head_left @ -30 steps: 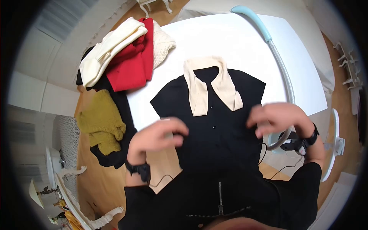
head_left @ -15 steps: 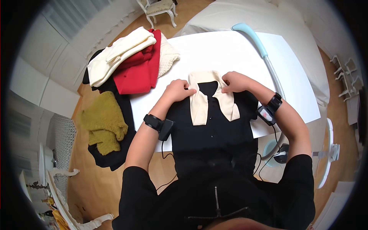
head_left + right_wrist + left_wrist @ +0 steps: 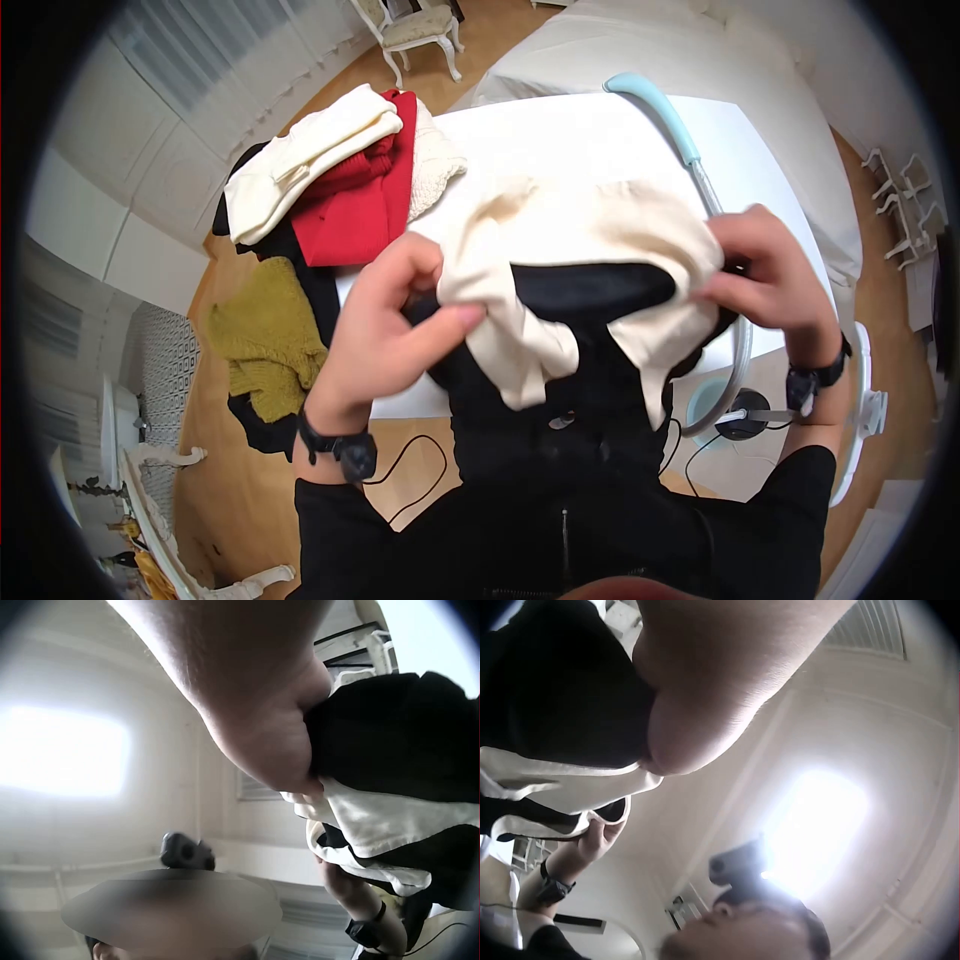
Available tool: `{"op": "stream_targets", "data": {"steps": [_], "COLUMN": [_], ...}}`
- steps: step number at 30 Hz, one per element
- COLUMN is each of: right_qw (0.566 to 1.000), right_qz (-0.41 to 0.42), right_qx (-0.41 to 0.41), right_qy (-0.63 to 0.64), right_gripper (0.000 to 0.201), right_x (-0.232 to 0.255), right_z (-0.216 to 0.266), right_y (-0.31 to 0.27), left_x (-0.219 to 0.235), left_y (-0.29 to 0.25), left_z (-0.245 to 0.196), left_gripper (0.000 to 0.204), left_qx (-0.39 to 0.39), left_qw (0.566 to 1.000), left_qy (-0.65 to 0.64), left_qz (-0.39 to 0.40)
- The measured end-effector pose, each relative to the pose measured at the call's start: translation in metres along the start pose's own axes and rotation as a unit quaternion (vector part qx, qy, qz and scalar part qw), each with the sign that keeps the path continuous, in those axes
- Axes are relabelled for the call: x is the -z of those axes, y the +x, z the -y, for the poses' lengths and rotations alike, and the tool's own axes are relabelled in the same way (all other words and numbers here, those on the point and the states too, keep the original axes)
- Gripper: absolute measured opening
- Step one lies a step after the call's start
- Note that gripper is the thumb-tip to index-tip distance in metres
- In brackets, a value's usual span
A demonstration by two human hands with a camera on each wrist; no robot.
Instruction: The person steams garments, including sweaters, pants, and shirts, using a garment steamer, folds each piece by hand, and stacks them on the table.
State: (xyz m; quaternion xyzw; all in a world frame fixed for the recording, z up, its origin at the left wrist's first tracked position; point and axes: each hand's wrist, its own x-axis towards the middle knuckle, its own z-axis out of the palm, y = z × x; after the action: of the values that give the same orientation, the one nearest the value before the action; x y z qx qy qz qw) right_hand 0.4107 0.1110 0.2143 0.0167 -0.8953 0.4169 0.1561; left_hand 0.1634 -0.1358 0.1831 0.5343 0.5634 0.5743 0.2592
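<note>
A black short-sleeved blouse (image 3: 590,385) with a wide cream collar (image 3: 610,225) hangs raised between the two hands, its upper part closer to the head camera than the table. My left hand (image 3: 385,335) pinches it by the collar's left side, thumb on top. On the opposite side, my right hand (image 3: 770,270) pinches the collar near the right shoulder. Both loose collar ends droop down the front. In the left wrist view the black cloth (image 3: 562,690) spreads out from the hand, with the cream collar's edge below it. The lower blouse blends into the person's black top.
On the left of the white table (image 3: 560,130) lie folded clothes: a cream one (image 3: 310,160), a red one (image 3: 360,215) and an olive knit (image 3: 265,330). A pale blue steamer handle (image 3: 655,115) with a grey hose runs along the right. A chair (image 3: 415,30) stands beyond.
The hands moved from above the lower blouse up to the collar's two sides, then took hold there. The blouse, flat on the table before, is now lifted towards the head camera.
</note>
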Motion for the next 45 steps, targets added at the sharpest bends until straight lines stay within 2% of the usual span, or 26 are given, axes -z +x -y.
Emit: {"op": "stream_targets", "data": {"steps": [3, 5, 6, 7, 8, 10, 11, 12, 13, 14, 15, 16, 17, 18, 19, 21, 23, 25, 27, 31, 35, 39, 41, 42, 43, 45], "right_qw": [0.991, 0.985, 0.986, 0.991, 0.986, 0.995, 0.997, 0.993, 0.988, 0.983, 0.973, 0.954, 0.916, 0.92, 0.923, 0.938, 0.919, 0.924, 0.888, 0.892, 0.884, 0.892, 0.939, 0.964, 0.971, 0.919], "right_qz": [-0.036, -0.055, -0.057, -0.129, -0.109, 0.001, 0.032, 0.058, 0.061, 0.064, 0.019, -0.047, -0.072, -0.097, -0.122, -0.125, -0.147, -0.143, -0.088, -0.044, -0.047, -0.017, -0.031, -0.07, -0.166, -0.307], "right_qx": [0.096, 0.122, 0.109, 0.032, -0.03, -0.082, -0.056, -0.083, -0.131, -0.152, -0.156, -0.15, -0.222, -0.19, -0.159, -0.173, -0.187, -0.236, -0.188, -0.17, -0.158, -0.163, -0.087, -0.072, -0.068, -0.076], "right_qy": [-0.09, -0.111, -0.113, 0.018, 0.123, 0.059, 0.045, -0.056, -0.057, -0.076, -0.166, -0.257, -0.327, -0.328, -0.328, -0.274, -0.314, -0.264, -0.411, -0.417, -0.438, -0.422, -0.332, -0.246, -0.158, -0.235], "right_gripper": [0.026, 0.027, 0.03, 0.033, 0.035, 0.027, 0.025, 0.026, 0.022, 0.027, 0.033, 0.04, 0.051, 0.055, 0.059, 0.06, 0.06, 0.062, 0.063, 0.065, 0.065, 0.064, 0.064, 0.066, 0.065, 0.072], "right_x": [0.01, 0.021, 0.025, 0.017, 0.018, 0.03, 0.025, 0.024, 0.013, 0.006, -0.001, -0.009, -0.018, -0.03, -0.044, -0.069, -0.097, -0.107, -0.105, -0.083, -0.079, -0.065, -0.056, -0.047, -0.036, 0.002], "right_z": [0.036, 0.041, 0.039, 0.031, 0.018, -0.028, -0.061, -0.112, -0.129, -0.163, -0.197, -0.235, -0.257, -0.261, -0.259, -0.243, -0.246, -0.247, -0.249, -0.269, -0.28, -0.286, -0.289, -0.296, -0.301, -0.322], "right_y": [-0.006, -0.006, -0.001, 0.002, 0.017, 0.052, 0.071, 0.089, 0.101, 0.111, 0.115, 0.113, 0.112, 0.108, 0.101, 0.095, 0.085, 0.079, 0.073, 0.072, 0.08, 0.083, 0.082, 0.082, 0.083, 0.088], "left_x": [-0.001, -0.001, 0.001, 0.004, 0.01, 0.023, 0.03, 0.035, 0.035, 0.029, 0.022, 0.018, 0.013, 0.001, -0.008, -0.021, -0.027, -0.025, -0.02, -0.026, -0.033, -0.036, -0.034, -0.035, -0.033, -0.034], "left_y": [-0.009, 0.004, 0.016, 0.031, 0.049, 0.087, 0.106, 0.125, 0.137, 0.142, 0.146, 0.144, 0.14, 0.132, 0.122, 0.103, 0.101, 0.102, 0.101, 0.102, 0.112, 0.122, 0.121, 0.12, 0.12, 0.12], "left_z": [-0.03, -0.041, -0.044, -0.044, -0.034, 0.013, 0.047, 0.087, 0.127, 0.158, 0.187, 0.224, 0.247, 0.243, 0.228, 0.228, 0.225, 0.239, 0.251, 0.248, 0.249, 0.254, 0.256, 0.254, 0.254, 0.256], "left_gripper": [0.024, 0.023, 0.022, 0.021, 0.021, 0.024, 0.025, 0.025, 0.026, 0.026, 0.026, 0.029, 0.033, 0.037, 0.041, 0.046, 0.049, 0.058, 0.06, 0.064, 0.065, 0.063, 0.063, 0.061, 0.061, 0.06], "left_qx": [-0.088, -0.094, -0.07, -0.046, 0.001, 0.088, 0.121, 0.141, 0.163, 0.174, 0.183, 0.126, 0.069, 0.055, 0.062, -0.072, -0.055, -0.017, 0.01, 0.052, 0.091, 0.092, 0.09, 0.09, 0.092, 0.091], "left_qw": [0.996, 0.992, 0.996, 0.998, 1.0, 0.996, 0.991, 0.986, 0.978, 0.963, 0.942, 0.93, 0.909, 0.91, 0.926, 0.881, 0.873, 0.853, 0.822, 0.802, 0.79, 0.792, 0.799, 0.802, 0.806, 0.804], "left_qy": [-0.013, -0.089, -0.058, -0.027, -0.018, 0.02, 0.049, 0.09, 0.131, 0.202, 0.271, 0.325, 0.377, 0.379, 0.358, 0.465, 0.484, 0.521, 0.569, 0.592, 0.604, 0.602, 0.594, 0.59, 0.584, 0.588], "left_qz": [0.007, -0.01, -0.02, -0.029, -0.015, 0.008, 0.016, 0.006, -0.003, -0.037, -0.073, -0.119, -0.164, -0.16, -0.1, -0.055, -0.012, 0.041, 0.036, 0.049, 0.054, 0.04, 0.026, 0.019, 0.01, 0.007]}}
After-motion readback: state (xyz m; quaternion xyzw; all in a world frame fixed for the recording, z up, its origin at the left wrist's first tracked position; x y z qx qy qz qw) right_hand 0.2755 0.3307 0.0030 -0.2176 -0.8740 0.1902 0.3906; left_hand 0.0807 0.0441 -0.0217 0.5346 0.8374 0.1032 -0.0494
